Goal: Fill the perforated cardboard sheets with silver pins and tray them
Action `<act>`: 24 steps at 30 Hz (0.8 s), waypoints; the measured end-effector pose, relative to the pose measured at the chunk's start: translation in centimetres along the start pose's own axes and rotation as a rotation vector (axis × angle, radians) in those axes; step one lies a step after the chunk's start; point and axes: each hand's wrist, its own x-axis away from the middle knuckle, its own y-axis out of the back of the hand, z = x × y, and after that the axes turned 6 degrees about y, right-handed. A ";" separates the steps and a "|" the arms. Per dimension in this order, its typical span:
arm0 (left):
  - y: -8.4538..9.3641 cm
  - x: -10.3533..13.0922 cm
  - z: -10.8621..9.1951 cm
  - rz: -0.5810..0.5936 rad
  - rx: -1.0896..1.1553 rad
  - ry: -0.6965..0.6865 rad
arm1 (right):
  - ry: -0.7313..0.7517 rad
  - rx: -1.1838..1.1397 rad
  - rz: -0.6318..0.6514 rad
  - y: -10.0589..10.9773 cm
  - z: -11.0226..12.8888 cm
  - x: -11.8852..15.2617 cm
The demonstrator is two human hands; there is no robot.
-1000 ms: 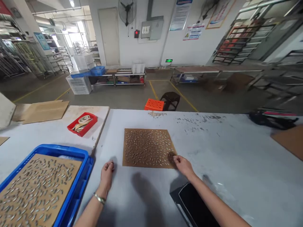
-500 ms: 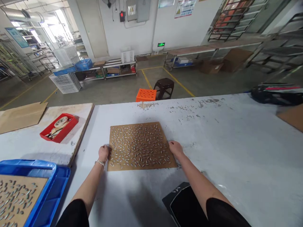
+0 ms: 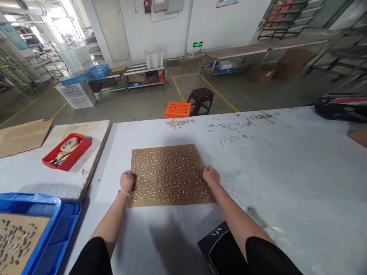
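Note:
A brown cardboard sheet (image 3: 169, 175) covered with many small silvery pieces is at the middle of the white table (image 3: 275, 164). My left hand (image 3: 126, 181), with a bracelet at the wrist, grips the sheet's left edge, fingers curled. On the opposite edge my right hand (image 3: 211, 177) is closed round the cardboard. The fingertips of both hands are partly hidden. Near my right forearm a black sheet (image 3: 226, 250) with a pale outline lies on the table. At the lower left, a blue tray (image 3: 61, 229) holds another cardboard sheet (image 3: 31, 236) with similar pieces.
A red box (image 3: 76, 154) with tape and tools stands on a raised board (image 3: 99, 141) at the left, beside flat cardboard (image 3: 24, 137). Beyond the table's far edge are an orange stool (image 3: 178, 109) and a dark stool (image 3: 202, 100). A black bundle (image 3: 338, 110) lies far right.
The view has tilted slightly down, so the background sits higher in the picture. Both hands keep hold of the cardboard sheet, which has hardly moved on the table.

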 end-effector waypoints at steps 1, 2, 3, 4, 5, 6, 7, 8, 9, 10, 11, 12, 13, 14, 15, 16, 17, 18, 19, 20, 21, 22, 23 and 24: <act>0.0 0.0 0.0 -0.001 0.003 -0.001 | -0.004 0.001 0.000 0.0 0.0 0.0; 0.0 0.0 0.1 -0.004 0.008 -0.004 | -0.006 0.002 0.000 -0.1 0.0 0.0; 0.0 0.0 0.2 -0.008 0.014 -0.007 | -0.005 0.002 -0.001 -0.1 0.0 0.1; 0.0 0.0 0.4 -0.011 0.022 -0.013 | -0.003 0.002 -0.002 -0.1 0.0 0.1; 0.0 0.0 0.5 -0.012 0.031 -0.020 | 0.001 0.002 -0.004 -0.1 0.0 0.2; 0.0 0.0 0.7 -0.010 0.042 -0.030 | 0.006 0.001 -0.006 -0.1 0.0 0.3; 0.0 0.0 0.8 -0.006 0.054 -0.041 | 0.011 -0.001 -0.008 -0.1 -0.1 0.3; 0.0 0.0 1.0 -0.002 0.067 -0.053 | 0.015 -0.002 -0.010 -0.1 -0.1 0.4; 0.0 0.1 1.1 0.001 0.079 -0.066 | 0.018 -0.003 -0.012 -0.1 -0.1 0.5; 0.0 0.1 1.2 0.000 0.092 -0.081 | 0.022 -0.005 -0.015 -0.1 -0.2 0.5; 0.0 0.1 1.3 -0.003 0.104 -0.096 | 0.025 -0.006 -0.018 0.0 -0.2 0.6; 0.0 0.2 1.4 -0.009 0.116 -0.109 | 0.028 -0.008 -0.021 0.0 -0.3 0.7; 0.0 0.3 1.5 -0.014 0.128 -0.117 | 0.031 -0.010 -0.025 0.0 -0.3 0.7; 0.0 0.4 1.6 -0.019 0.141 -0.123 | 0.034 -0.012 -0.028 0.1 -0.3 0.8; -0.1 0.5 1.7 -0.024 0.156 -0.127 | 0.038 -0.015 -0.032 0.2 -0.3 0.8; -0.1 0.5 1.9 -0.029 0.173 -0.129 | 0.043 -0.018 -0.037 0.2 -0.3 0.8; -0.2 0.6 2.0 -0.035 0.191 -0.130 | 0.049 -0.022 -0.042 0.4 -0.3 0.8; -0.2 0.7 2.2 -0.040 0.212 -0.132 | 0.056 -0.026 -0.047 0.5 -0.2 0.8; -0.3 0.8 2.4 -0.044 0.234 -0.134 | 0.064 -0.031 -0.053 0.7 -0.1 0.8; -0.2 0.9 2.6 -0.048 0.259 -0.135 | 0.074 -0.037 -0.059 0.9 0.0 0.8; -0.2 1.1 2.8 -0.051 0.287 -0.135 | 0.086 -0.042 -0.065 1.1 0.1 0.7; 0.0 1.3 3.0 -0.053 0.317 -0.133 | 0.100 -0.049 -0.072 1.4 0.3 0.7; 0.2 1.5 3.3 -0.055 0.349 -0.130 | 0.117 -0.055 -0.080 1.8 0.5 0.8; 0.5 1.8 3.5 -0.057 0.384 -0.126 | 0.138 -0.063 -0.089 2.3 0.7 0.8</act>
